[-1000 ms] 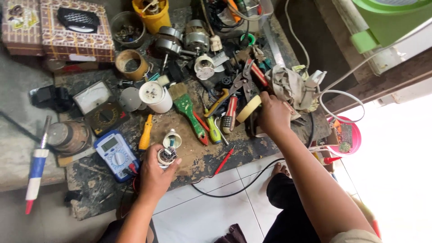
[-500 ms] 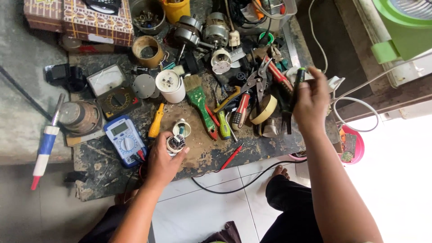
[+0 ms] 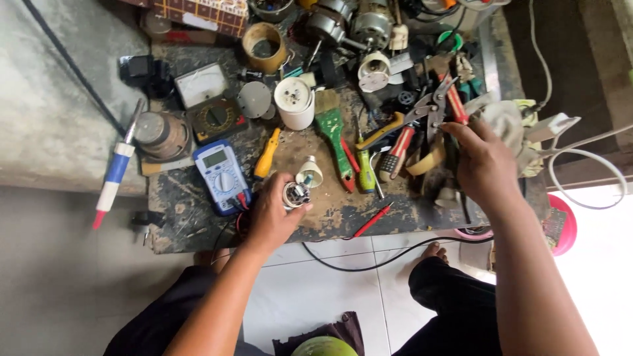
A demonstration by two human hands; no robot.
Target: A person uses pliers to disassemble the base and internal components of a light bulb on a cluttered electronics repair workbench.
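Note:
My left hand (image 3: 271,212) rests at the front edge of the worn workbench (image 3: 330,211) and grips a small round lamp base (image 3: 296,194) with exposed electronics. A white bulb cone (image 3: 310,173) lies just beyond it. My right hand (image 3: 484,165) hovers over the tool pile at the right. Its fingers are closed on a dark-handled tool (image 3: 463,203), whose handle hangs below the hand. Red-handled pliers (image 3: 401,150) and snips (image 3: 442,99) lie just left of that hand.
A blue multimeter (image 3: 221,175), a yellow screwdriver (image 3: 268,153), a green-handled brush (image 3: 331,128), a white cylinder (image 3: 295,102) and an analog meter (image 3: 208,99) crowd the bench. A red probe (image 3: 372,221) lies near the front edge. A black cable (image 3: 395,256) loops over the tiled floor.
My right hand picked a dark-handled tool out of the pile, lifted it, and now holds it nearer the bench front. My left hand kept hold of the lamp base.

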